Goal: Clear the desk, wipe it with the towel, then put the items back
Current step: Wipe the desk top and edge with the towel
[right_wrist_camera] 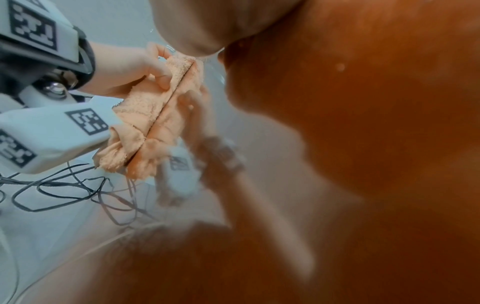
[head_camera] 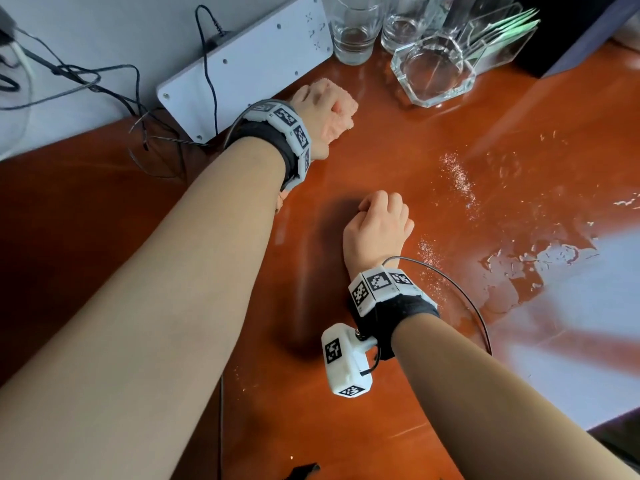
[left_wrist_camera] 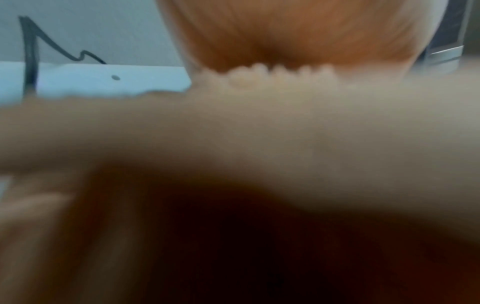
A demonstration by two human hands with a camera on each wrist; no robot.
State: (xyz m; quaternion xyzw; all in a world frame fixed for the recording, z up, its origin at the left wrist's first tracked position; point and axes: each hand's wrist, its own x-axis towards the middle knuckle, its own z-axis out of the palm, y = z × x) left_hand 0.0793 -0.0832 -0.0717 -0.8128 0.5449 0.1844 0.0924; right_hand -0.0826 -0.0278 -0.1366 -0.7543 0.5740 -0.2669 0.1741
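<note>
My left hand (head_camera: 317, 110) grips a bunched peach towel (head_camera: 341, 114) and holds it down on the glossy red-brown desk (head_camera: 346, 174), at the back beside a white panel. The right wrist view shows the left hand (right_wrist_camera: 124, 67) from the side, with its thumb and fingers curled round the towel (right_wrist_camera: 145, 115). In the left wrist view the towel (left_wrist_camera: 259, 127) is a blur filling the middle. My right hand (head_camera: 379, 218) rests mid-desk as a fist and holds nothing. Water streaks and droplets (head_camera: 460, 181) lie to its right.
Two clear drinking glasses (head_camera: 353, 29) (head_camera: 405, 24), an octagonal glass dish (head_camera: 433, 72) and an acrylic holder (head_camera: 498, 39) stand along the back edge. A white panel (head_camera: 249, 64) with black cables (head_camera: 104, 77) lies at the back left. A wet patch (head_camera: 519, 271) spreads at right.
</note>
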